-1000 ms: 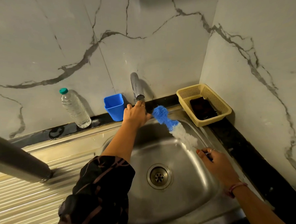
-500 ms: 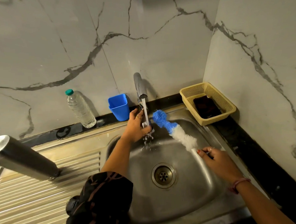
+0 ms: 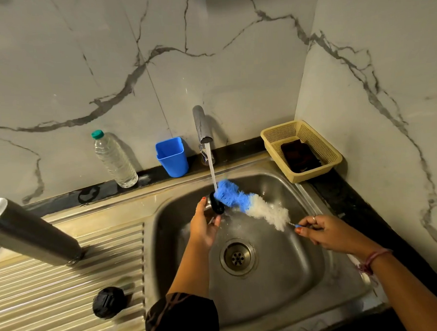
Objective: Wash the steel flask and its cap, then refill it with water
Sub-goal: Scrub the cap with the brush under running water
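Observation:
The steel flask stands open on the ribbed drainboard at the left. My left hand holds a small steel-and-black cap under the running water from the tap. My right hand pinches the thin handle of a blue-and-white bottle brush. The brush's blue tip touches the cap in the stream. A round black lid lies on the drainboard near the front.
The steel sink has a drain at its middle. Along the back ledge stand a clear water bottle and a blue cup. A yellow basket with a dark cloth sits in the right corner by the wall.
Water now runs from the tap. My left hand has dropped from the tap lever to below the stream with the cap. The brush tip has swung left into the water.

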The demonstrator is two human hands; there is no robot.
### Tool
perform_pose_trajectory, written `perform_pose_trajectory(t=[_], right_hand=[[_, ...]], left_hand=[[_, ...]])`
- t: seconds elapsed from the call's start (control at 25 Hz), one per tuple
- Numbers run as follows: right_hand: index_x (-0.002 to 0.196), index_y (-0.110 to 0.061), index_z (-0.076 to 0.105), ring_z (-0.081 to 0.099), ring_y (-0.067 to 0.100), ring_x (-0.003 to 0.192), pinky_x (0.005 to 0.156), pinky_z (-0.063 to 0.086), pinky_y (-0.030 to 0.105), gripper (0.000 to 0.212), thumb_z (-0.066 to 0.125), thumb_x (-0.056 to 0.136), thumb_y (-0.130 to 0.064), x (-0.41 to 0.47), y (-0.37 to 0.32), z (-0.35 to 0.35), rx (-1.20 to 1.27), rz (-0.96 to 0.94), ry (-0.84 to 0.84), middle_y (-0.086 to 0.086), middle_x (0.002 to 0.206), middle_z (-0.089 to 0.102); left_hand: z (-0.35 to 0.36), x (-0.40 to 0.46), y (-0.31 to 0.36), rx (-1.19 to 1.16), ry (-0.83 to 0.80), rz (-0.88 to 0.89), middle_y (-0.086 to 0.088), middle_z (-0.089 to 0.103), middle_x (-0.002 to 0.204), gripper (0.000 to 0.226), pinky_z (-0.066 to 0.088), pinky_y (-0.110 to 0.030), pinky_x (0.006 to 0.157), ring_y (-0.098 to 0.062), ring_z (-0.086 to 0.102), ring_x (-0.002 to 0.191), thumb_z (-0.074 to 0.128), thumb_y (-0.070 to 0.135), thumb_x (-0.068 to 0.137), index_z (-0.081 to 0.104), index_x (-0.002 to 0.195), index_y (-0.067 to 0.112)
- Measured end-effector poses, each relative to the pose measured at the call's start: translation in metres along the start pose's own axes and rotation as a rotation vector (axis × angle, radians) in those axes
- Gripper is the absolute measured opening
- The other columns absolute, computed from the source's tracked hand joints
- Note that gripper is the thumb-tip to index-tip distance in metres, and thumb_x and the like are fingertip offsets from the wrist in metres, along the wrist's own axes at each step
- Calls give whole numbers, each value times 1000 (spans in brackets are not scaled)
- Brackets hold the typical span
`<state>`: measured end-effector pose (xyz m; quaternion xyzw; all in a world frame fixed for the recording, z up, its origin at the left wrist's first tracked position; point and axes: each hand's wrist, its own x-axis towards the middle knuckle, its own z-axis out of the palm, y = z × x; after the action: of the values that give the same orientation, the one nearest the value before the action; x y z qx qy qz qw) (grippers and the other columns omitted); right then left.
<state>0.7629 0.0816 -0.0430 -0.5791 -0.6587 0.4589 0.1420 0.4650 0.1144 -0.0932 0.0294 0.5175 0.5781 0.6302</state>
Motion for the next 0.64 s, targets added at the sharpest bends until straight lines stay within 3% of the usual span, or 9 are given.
perform_pose_trajectory(t=[0.16, 0.24, 0.32, 0.36, 0.44, 0.56, 0.64], right_hand=[[100, -30, 64, 63, 8, 67, 67, 48, 18, 11, 56, 93, -34, 2, -6, -4, -166, -58, -44, -8, 67, 64], [117, -29, 62, 63, 6, 87, 78, 48, 19, 29, 49, 95, -42, 8, -13, -9, -446, -67, -2, -10, 95, 69], [121, -28, 61, 62, 10, 98, 83, 50, 25, 35, 43, 97, -46, 16, -23, -14, -692, -94, 124, -7, 112, 66], [118, -27, 63, 63, 12, 94, 80, 52, 28, 35, 43, 97, -46, 20, -29, -14, -764, -142, 203, -6, 110, 66], [109, -22, 69, 64, 14, 81, 67, 52, 28, 28, 52, 94, -39, 27, -37, -12, -891, -336, 370, -4, 98, 67], [95, -17, 75, 63, 17, 66, 50, 46, 27, 20, 77, 76, -22, 35, -43, -11, -1065, -599, 541, -1, 81, 68], [89, -15, 75, 62, 17, 59, 45, 47, 26, 20, 82, 71, -19, 35, -46, -13, -1059, -691, 548, 0, 74, 67]], left_hand=[[3, -3, 0, -26, 14, -87, -17, 65, 108, 31, 52, -25, 66, -24, 64, 91, 69, 39, 89, 64, 103, 12], [4, -5, 1, -25, -3, -101, -18, 67, 108, 32, 52, -26, 65, -25, 67, 89, 69, 38, 88, 64, 105, 11], [7, -8, 1, -51, -12, -109, -21, 67, 109, 29, 58, -37, 83, -30, 69, 98, 70, 32, 89, 61, 104, 9], [9, -9, 0, -65, -10, -112, -21, 66, 108, 27, 55, -43, 93, -32, 68, 101, 70, 29, 89, 60, 103, 8], [13, -10, 0, -79, 5, -118, -21, 64, 105, 26, 52, -45, 97, -32, 66, 100, 70, 28, 89, 60, 100, 7], [15, -6, 3, -112, 23, -118, -20, 60, 110, 37, 57, -44, 87, -32, 66, 100, 72, 32, 87, 59, 107, 5], [13, -3, 4, -131, 47, -126, -20, 60, 111, 45, 58, -43, 83, -32, 66, 101, 73, 35, 85, 57, 114, 4]])
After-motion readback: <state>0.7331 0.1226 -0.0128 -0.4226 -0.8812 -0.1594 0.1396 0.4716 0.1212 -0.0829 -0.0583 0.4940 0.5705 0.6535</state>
